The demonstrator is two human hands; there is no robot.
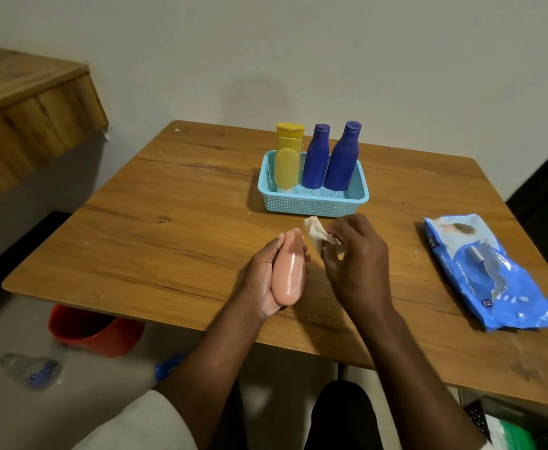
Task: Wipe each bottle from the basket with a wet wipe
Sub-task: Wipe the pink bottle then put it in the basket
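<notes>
Pink bottle (288,271) lies lengthwise in the left hand (266,280), whose fingers curl round it above the wooden counter (168,222). Just beside it, the right hand (357,254) pinches a crumpled wet wipe (318,233) between fingertips and thumb; wipe and bottle are slightly apart. Behind the hands, a light blue basket (314,206) holds a yellow bottle (287,157) and two purple bottles (331,157), all upright. A blue wipes pack (486,274) lies on the counter to the right.
</notes>
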